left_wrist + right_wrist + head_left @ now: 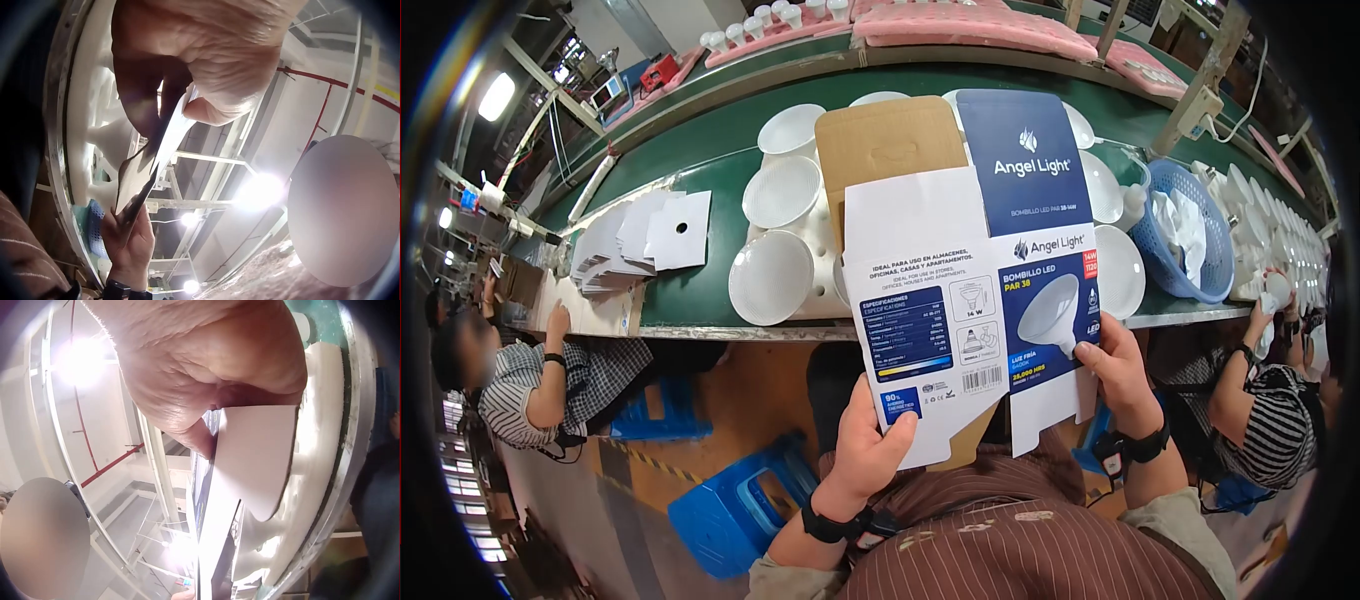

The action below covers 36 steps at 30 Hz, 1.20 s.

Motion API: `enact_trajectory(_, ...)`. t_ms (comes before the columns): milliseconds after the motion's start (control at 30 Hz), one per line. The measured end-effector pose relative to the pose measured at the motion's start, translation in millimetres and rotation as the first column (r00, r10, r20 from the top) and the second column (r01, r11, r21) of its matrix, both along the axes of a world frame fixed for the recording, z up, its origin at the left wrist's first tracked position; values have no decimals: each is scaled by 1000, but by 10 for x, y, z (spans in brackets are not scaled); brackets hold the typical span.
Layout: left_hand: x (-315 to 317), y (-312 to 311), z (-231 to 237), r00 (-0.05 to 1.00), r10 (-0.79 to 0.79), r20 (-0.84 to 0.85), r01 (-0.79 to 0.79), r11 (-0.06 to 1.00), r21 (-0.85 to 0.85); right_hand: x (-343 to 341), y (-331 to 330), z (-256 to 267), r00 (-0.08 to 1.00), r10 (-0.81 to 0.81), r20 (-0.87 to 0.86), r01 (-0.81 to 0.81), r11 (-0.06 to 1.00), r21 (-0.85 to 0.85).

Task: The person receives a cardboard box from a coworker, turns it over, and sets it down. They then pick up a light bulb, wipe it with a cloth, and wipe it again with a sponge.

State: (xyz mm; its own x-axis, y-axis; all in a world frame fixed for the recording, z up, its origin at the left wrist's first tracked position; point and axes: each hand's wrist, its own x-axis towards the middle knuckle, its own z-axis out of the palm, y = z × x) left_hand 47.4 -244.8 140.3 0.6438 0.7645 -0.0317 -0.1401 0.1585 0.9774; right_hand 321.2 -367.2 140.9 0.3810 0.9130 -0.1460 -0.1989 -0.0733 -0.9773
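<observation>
A printed Angel Light bulb carton (915, 215), blue and white with its flaps spread, is held upright before me over the bench edge. My left hand (870, 445) pinches its lower left side, thumb on the printed face and fingers behind. On the lower right side, my right hand (1122, 372) grips it the same way. The left wrist view shows the carton edge-on below my left hand (200, 53). In the right wrist view a white flap (256, 456) juts out under my right hand (219, 369). Behind the carton stand white reflector bulbs (772, 278), partly hidden by it.
White cards (678, 232), one with a round hole, lie fanned at the left of the green bench (710, 150). A blue basket (1220, 265) holding white material stands right, beside more bulbs. People sit on the left (525, 390) and right (1265, 415). A blue stool (720, 515) stands below.
</observation>
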Motion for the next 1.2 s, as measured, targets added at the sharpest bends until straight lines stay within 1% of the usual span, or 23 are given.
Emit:
enact_trajectory(133,-15,-4,4,998,-56,-8,56,998,20,15,-12,9,1000,4,24,-4,1000,6)
enact_trajectory(233,-24,7,8,996,-85,-9,85,996,-7,5,-13,21,1000,5,4,-5,1000,7)
enact_trajectory(367,-16,-2,15,995,-99,6,99,995,1,0,-24,14,1000,-5,8,5,1000,3)
enact_trajectory(500,-4,-23,32,995,-98,20,98,995,-20,23,-48,5,1000,12,4,-12,1000,7)
enact_trajectory(600,-15,-29,41,996,-84,-7,84,996,-15,14,-54,16,1000,14,2,-14,1000,2)
enact_trajectory(900,0,-32,59,996,-86,19,86,996,-3,20,-59,26,1000,21,6,-21,1000,-10)
enact_trajectory(1000,5,-27,91,997,-82,12,82,996,-31,29,-63,26,1000,20,11,-20,1000,-11)
enact_trajectory(1067,-9,-26,89,997,-74,-6,73,997,-9,24,-65,24,1000,29,7,-29,1000,-8)
enact_trajectory(1200,-15,-32,72,997,-75,37,76,997,-32,9,-57,10,1000,27,-11,-27,1000,-1)
